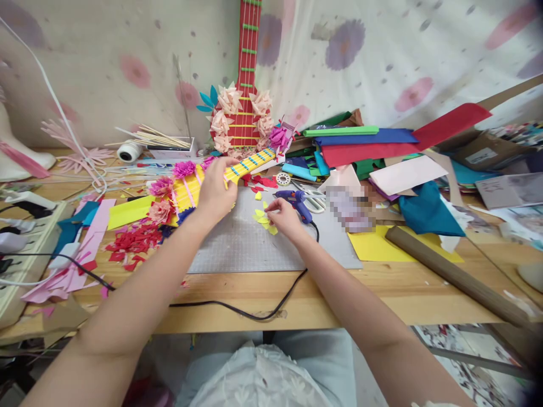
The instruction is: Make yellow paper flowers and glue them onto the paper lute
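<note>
My left hand (pixel 217 191) is wrapped over the yellow toy guitar (pixel 250 164), where its body meets the neck. Pink and magenta paper flowers (pixel 161 186) trim the guitar's body, and blue strips cross its neck. The hand hides part of the body. Over the grey cutting mat (pixel 237 249), my right hand (pixel 283 217) has its thumb and fingertips drawn together beside small yellow paper petals (pixel 262 217). Whether a petal is between those fingertips is too small to see. Just behind the right hand lies a blue glue gun (pixel 297 200), its black cord running over the table edge.
A red guitar with peach flowers (pixel 248 113) stands at the back. Coloured paper (pixel 369 150) is piled at right, near scissors (pixel 316 200) and a brown roll (pixel 453 274). Red scraps (pixel 133 243) and a power strip (pixel 34 260) lie at left.
</note>
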Tool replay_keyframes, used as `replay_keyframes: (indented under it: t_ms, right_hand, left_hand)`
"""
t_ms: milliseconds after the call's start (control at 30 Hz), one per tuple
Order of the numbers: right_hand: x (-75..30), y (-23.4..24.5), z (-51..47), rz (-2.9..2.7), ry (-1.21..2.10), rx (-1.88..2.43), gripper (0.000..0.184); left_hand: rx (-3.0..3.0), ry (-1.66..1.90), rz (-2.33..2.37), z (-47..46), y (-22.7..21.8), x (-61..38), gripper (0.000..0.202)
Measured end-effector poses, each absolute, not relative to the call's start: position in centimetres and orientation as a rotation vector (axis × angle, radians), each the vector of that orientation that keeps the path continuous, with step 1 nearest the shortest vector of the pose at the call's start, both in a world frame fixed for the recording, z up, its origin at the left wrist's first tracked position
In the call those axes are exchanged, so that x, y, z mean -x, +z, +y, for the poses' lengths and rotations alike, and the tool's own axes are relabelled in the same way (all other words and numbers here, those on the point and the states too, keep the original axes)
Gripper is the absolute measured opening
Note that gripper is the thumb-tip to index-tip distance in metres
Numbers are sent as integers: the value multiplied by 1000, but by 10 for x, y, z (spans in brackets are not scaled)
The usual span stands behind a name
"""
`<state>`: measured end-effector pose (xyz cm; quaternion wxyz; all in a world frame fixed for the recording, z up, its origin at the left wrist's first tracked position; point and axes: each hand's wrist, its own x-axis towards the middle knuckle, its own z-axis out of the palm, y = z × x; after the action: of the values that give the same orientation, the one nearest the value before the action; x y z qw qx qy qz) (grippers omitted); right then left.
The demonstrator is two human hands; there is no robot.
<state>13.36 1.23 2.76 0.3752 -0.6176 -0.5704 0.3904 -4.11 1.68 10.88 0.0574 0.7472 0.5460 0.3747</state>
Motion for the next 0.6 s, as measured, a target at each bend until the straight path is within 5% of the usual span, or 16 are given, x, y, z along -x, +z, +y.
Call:
replay_keyframes:
  t_ms: [300,600]
  right_hand:
    - [-145,7,11,-1941,613,1582,14]
    - [-147,1,12,-1945,644,1552,19]
  left_hand:
    - [-2211,813,1590,9,3,1,43]
    - [-2111,887,1665,11,-4,6,35]
